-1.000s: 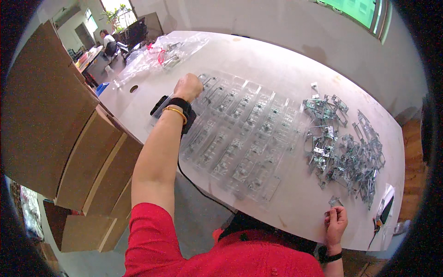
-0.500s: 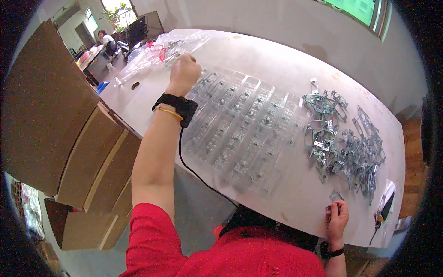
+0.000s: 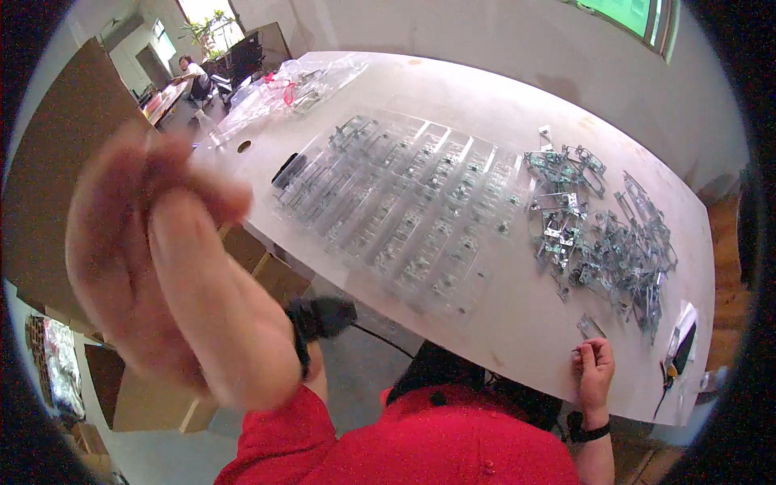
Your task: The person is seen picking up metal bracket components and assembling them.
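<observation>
My left hand [image 3: 174, 275] is raised close to the camera at the left, off the table edge. It is large and blurred, with fingers bent; I cannot make out anything in it. By the table's front right, my right hand [image 3: 596, 373] pinches the end of a small flat metal bracket [image 3: 591, 326]. Above and beside that hand lies a tangled pile of silvery metal brackets [image 3: 618, 263]. Clear plastic trays [image 3: 432, 136] spread over the middle of the table, their rows of compartments holding small metal parts.
A dark object [image 3: 287, 170] lies at the trays' left end. Clear plastic bags [image 3: 323, 81] with a red tie sit far left, near a round hole [image 3: 244, 146]. A black-and-yellow tool [image 3: 672, 368] lies at the right edge. Cardboard [image 3: 69, 153] stands left; a person [image 3: 194, 77] sits beyond.
My left hand has come away from the trays' far left corner, toward the camera and left, uncovering the dark object. My right hand stays near the front right with the bracket.
</observation>
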The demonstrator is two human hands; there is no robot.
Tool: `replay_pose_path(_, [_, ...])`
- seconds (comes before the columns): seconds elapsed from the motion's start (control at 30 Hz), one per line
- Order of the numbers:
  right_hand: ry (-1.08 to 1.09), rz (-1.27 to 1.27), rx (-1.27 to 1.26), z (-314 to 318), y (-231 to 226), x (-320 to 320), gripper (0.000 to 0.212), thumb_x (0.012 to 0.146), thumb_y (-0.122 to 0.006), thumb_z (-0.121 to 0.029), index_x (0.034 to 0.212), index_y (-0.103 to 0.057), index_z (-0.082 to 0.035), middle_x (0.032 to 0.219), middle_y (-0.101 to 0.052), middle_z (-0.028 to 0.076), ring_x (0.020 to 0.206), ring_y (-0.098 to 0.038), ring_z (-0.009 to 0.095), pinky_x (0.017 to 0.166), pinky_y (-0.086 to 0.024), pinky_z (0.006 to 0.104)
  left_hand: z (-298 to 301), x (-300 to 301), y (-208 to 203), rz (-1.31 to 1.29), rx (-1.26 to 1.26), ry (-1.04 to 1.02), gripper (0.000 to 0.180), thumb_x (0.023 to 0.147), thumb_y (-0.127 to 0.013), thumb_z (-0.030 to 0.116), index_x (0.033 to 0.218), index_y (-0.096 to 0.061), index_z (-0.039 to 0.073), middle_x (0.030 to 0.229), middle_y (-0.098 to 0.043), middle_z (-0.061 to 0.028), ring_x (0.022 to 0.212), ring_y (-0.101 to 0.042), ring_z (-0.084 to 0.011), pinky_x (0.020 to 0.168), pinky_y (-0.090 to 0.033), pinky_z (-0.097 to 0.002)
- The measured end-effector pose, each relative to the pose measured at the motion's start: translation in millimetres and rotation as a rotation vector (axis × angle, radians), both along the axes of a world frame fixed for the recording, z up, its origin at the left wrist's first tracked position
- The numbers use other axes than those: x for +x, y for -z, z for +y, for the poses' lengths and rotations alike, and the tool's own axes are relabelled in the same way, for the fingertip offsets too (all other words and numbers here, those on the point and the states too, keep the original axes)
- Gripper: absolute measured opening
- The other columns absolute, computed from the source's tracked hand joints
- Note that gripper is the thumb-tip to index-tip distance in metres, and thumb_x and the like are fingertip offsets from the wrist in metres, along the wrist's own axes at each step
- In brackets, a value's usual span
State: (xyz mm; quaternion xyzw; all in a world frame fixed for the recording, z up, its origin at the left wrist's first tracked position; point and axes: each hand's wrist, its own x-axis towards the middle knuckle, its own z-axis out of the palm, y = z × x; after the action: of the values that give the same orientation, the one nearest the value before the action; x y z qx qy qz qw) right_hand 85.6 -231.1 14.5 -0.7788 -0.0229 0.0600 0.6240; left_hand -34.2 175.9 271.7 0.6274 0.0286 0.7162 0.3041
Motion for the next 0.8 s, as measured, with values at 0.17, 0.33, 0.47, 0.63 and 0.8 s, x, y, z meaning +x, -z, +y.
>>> replay_pose_path(0.17, [-0.048,0.044,0.042,-9,3,-10,0.001,0.102,-0.061,-0.01,0.103,-0.06,-0.011,0.089,-0.065,-0.001,0.073,-0.058,0.007,0.065,-0.05,0.0222,-48,-34,51,0.163,0.094,0.192,0.022,0.097,-0.06,0.011,0.117,-0.059,0.003,0.105,-0.067,-0.013,0.08,-0.064,-0.0222,0.071,-0.051,-0.0276])
replay_pose_path(0.33, [-0.059,0.108,0.105,-13,-8,-22,0.002,0.102,-0.062,-0.01,0.103,-0.06,-0.011,0.089,-0.065,-0.001,0.073,-0.058,0.006,0.065,-0.05,0.0217,-100,14,113,0.486,0.123,0.508,0.028,0.088,-0.066,-0.002,0.115,-0.062,0.004,0.091,-0.065,-0.0136,0.076,-0.066,-0.026,0.065,-0.054,-0.0372])
replay_pose_path(0.47, [-0.034,0.08,0.113,-18,-7,-27,0.002,0.102,-0.062,-0.01,0.102,-0.06,-0.01,0.09,-0.065,-0.001,0.074,-0.058,0.006,0.065,-0.049,0.0218,-133,33,146,0.644,0.051,0.679,0.031,0.087,-0.067,-0.003,0.117,-0.061,0.004,0.092,-0.065,-0.016,0.074,-0.065,-0.0318,0.064,-0.053,-0.0414])
replay_pose_path(0.63, [-0.054,0.024,0.021,-22,-4,-27,0.001,0.103,-0.06,-0.01,0.102,-0.06,-0.01,0.09,-0.065,0.0,0.075,-0.058,0.007,0.066,-0.05,0.0224,-155,47,171,0.763,0.061,0.736,0.026,0.089,-0.065,0.001,0.114,-0.059,0.005,0.093,-0.063,-0.0182,0.077,-0.064,-0.04,0.064,-0.052,-0.047])
replay_pose_path(0.8, [-0.064,-0.04,-0.027,-23,0,-28,0.001,0.103,-0.059,-0.009,0.102,-0.06,-0.009,0.09,-0.064,0.0,0.075,-0.058,0.008,0.065,-0.049,0.0226,-175,55,184,0.781,0.009,0.782,0.024,0.091,-0.064,0.004,0.114,-0.058,0.006,0.095,-0.064,-0.0177,0.08,-0.065,-0.0417,0.066,-0.052,-0.0488])
